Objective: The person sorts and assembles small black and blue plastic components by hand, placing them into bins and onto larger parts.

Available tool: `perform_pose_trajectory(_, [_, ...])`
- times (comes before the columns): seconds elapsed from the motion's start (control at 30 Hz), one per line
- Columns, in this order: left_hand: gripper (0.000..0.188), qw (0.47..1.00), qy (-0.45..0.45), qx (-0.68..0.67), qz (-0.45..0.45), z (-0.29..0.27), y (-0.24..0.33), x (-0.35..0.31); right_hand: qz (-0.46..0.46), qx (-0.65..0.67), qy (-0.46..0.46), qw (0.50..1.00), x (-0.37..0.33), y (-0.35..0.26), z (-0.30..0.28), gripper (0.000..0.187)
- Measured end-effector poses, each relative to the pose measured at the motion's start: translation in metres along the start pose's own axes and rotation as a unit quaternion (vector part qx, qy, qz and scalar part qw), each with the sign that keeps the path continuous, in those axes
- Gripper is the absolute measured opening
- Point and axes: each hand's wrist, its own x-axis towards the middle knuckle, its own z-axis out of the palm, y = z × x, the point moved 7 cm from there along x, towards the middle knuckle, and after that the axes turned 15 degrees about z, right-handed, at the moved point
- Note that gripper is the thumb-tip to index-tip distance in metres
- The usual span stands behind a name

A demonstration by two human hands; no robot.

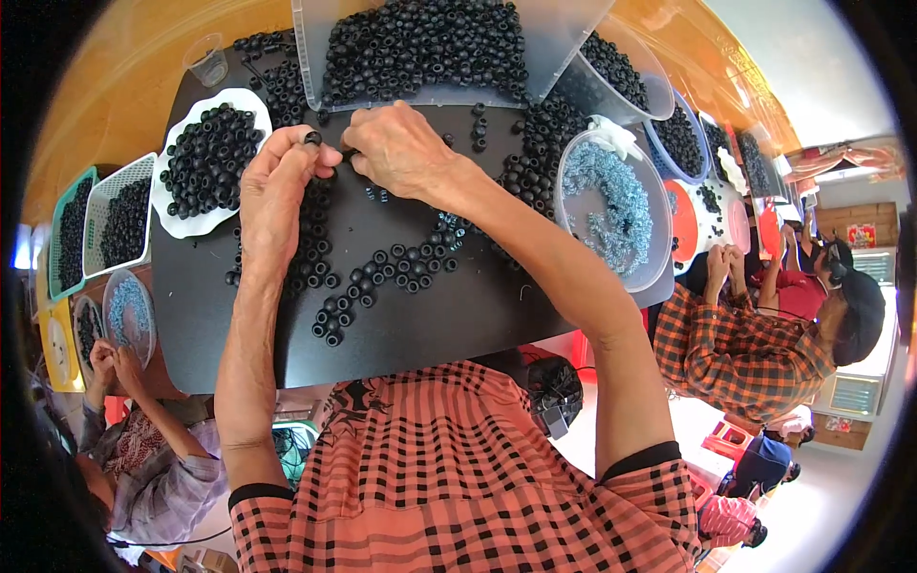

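While hands (401,153) pinch black beads (312,138), bead-filled bin (554,43), tub (660,215) of blue pieces (626,196)

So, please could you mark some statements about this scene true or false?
1. The left hand holds a black bead. True.
2. The white plate is right of the left hand. False: the plate is left of it.
3. The tub beside the right forearm contains small blue pieces. True.
4. The large clear box holds blue pieces. False: the box holds black beads.
5. The right hand lies flat. False: the right hand is curled.
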Motion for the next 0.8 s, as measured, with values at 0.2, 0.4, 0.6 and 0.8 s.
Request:
perform_pose_trajectory(0.2, [0.015, 1.000, 0.001, 0.009, -0.017, 0.001, -0.003, -0.001, 0.006, -0.030, -0.006, 1.000, 0.005, -0.002, 0.005, 0.014])
perform_pose_trajectory(0.4, [0.014, 1.000, -0.023, 0.014, -0.011, 0.003, -0.004, 0.000, 0.045, 0.084, -0.005, 0.995, -0.005, 0.016, -0.006, 0.018])
perform_pose_trajectory(0.6, [0.015, 0.999, -0.023, 0.010, -0.025, 0.005, -0.008, -0.003, 0.022, 0.063, -0.030, 0.997, -0.008, 0.015, -0.005, 0.022])
perform_pose_trajectory(0.8, [0.017, 1.000, -0.008, 0.002, -0.012, 0.001, -0.003, -0.001, 0.055, 0.022, -0.015, 0.998, -0.003, 0.004, 0.005, 0.012])
